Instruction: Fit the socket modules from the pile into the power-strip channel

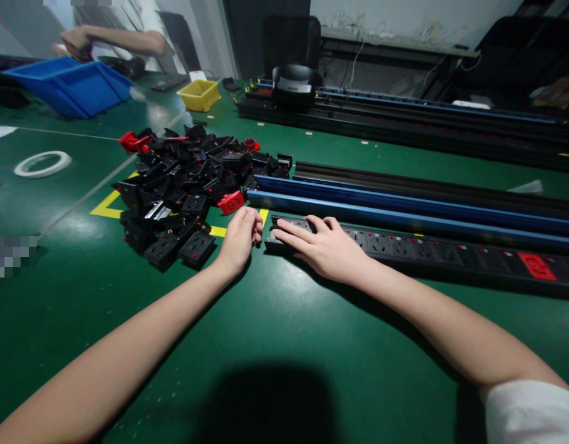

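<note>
My right hand (328,250) lies over the near end of a long black power strip (407,248), its fingers spread on top of the sockets. The strip holds a row of black socket modules and one red module (537,267) toward the right. Just left of the strip's end is my left hand (241,239), fingers curled together; anything inside them is hidden. Beyond that hand, a loose red socket module (231,202) rests at the edge of a heap of black socket modules (192,176).
Blue rails (404,217) and black rails lie behind the strip. Farther back are more long strips (404,123), a yellow bin (200,95) and a blue bin (76,86). A tape roll (42,164) lies left. Another person's arm (122,41) shows at upper left.
</note>
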Motion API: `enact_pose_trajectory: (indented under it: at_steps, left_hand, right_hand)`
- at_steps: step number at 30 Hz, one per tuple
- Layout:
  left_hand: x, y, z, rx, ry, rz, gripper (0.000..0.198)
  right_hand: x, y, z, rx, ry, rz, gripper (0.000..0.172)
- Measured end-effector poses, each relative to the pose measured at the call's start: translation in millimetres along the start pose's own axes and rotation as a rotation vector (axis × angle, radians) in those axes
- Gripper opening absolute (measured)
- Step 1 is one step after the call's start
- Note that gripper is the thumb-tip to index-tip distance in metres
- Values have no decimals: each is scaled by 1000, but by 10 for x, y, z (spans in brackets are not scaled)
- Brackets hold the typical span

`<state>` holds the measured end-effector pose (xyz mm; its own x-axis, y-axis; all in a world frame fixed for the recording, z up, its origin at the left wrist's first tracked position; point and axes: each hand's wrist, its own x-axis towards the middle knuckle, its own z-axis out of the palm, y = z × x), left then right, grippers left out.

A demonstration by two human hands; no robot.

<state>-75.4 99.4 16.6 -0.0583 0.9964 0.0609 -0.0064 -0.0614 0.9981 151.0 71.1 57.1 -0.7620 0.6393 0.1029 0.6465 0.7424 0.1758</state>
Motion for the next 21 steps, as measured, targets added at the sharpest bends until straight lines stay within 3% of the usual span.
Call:
enact_pose_trajectory:
  at_steps: [21]
  left_hand:
    - [-31, -21, -14, 61, -51, 0, 28]
  right_hand:
    - [-22, -50, 16, 3, 73, 25, 42]
